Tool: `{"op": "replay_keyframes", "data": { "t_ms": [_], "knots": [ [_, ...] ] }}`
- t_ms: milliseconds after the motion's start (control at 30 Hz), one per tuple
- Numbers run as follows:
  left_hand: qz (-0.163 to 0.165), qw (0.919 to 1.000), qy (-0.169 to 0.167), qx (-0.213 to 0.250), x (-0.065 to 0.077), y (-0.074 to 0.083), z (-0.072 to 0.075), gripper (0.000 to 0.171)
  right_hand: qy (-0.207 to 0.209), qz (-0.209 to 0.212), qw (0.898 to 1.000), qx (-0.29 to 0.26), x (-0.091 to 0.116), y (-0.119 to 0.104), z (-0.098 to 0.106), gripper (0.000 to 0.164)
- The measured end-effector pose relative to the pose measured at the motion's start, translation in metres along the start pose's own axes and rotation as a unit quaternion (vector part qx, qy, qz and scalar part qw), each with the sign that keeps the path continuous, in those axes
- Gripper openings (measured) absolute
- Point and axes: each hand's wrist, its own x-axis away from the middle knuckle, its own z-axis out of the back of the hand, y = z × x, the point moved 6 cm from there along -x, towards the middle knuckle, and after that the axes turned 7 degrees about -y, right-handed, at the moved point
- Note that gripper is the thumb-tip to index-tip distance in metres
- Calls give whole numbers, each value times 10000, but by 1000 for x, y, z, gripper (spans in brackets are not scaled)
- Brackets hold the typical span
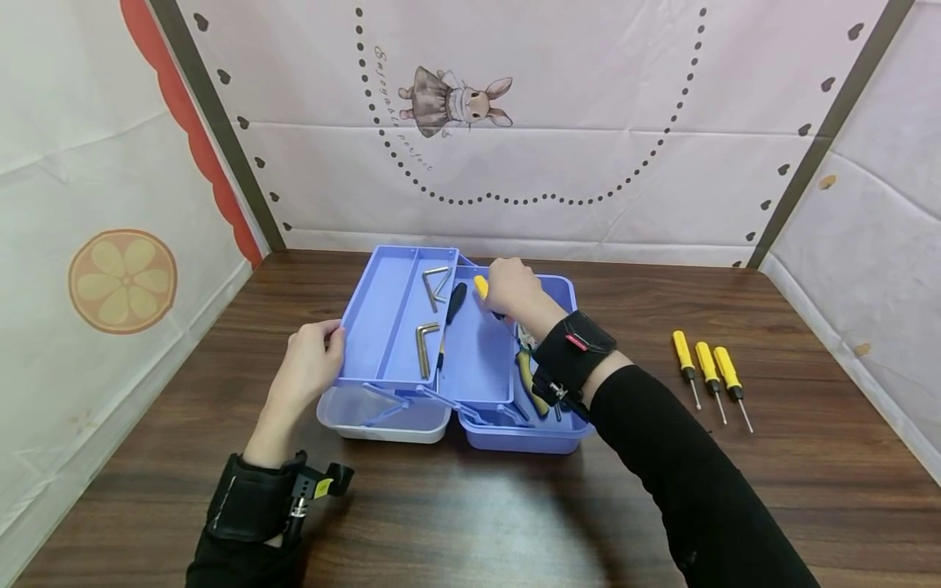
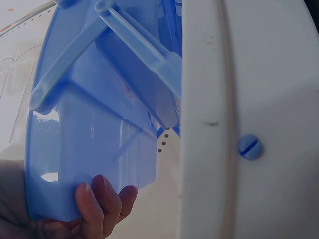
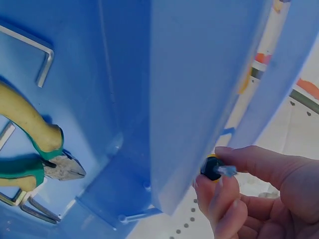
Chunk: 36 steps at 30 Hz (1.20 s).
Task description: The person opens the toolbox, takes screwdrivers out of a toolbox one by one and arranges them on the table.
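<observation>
A blue toolbox [image 1: 525, 441] stands unfolded on the table, its cantilever trays spread out. My left hand [image 1: 305, 359] grips the outer side of the upper left tray [image 1: 375, 318]; in the left wrist view its fingers [image 2: 107, 201] curl under that tray. Over the far part of the lower tray [image 1: 478, 359], my right hand [image 1: 510, 286] pinches a yellow-handled screwdriver [image 1: 481, 286], whose metal shaft [image 3: 228, 171] points toward the right wrist camera. Hex keys [image 1: 424, 349] lie in the upper tray. A black-handled screwdriver [image 1: 457, 302] rests beside them. Pliers [image 3: 52, 164] with green-and-yellow grips lie in the box bottom.
Three yellow-handled screwdrivers [image 1: 706, 363] lie side by side on the wooden table [image 1: 456, 523] at the right. The toolbox's pale translucent lid [image 1: 412, 429] lies under the upper tray. Printed white cloth [image 1: 559, 98] walls the table at the back and sides.
</observation>
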Motion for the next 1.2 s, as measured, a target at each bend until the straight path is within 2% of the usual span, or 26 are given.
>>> {"op": "replay_keyframes", "data": {
  "t_ms": [167,400,533,767,967,1200],
  "knots": [
    [-14,10000,-5,23,1,0,0,35,-61,188,9993,-317,8,5,14,32],
    [-86,9999,101,-24,1,-3,2,35,-58,74,9969,-785,17,26,39,34],
    [-95,9999,115,-42,1,-3,2,34,33,39,9953,-970,20,47,49,29],
    [-70,10000,67,-15,0,-2,1,35,255,-255,9964,-771,27,95,64,31],
    [5,10000,64,-27,0,-2,1,35,174,-278,9975,-633,36,135,65,27],
    [-65,10000,23,-11,-1,-1,0,34,-151,-422,9975,-555,42,175,50,23]
  ]
}}
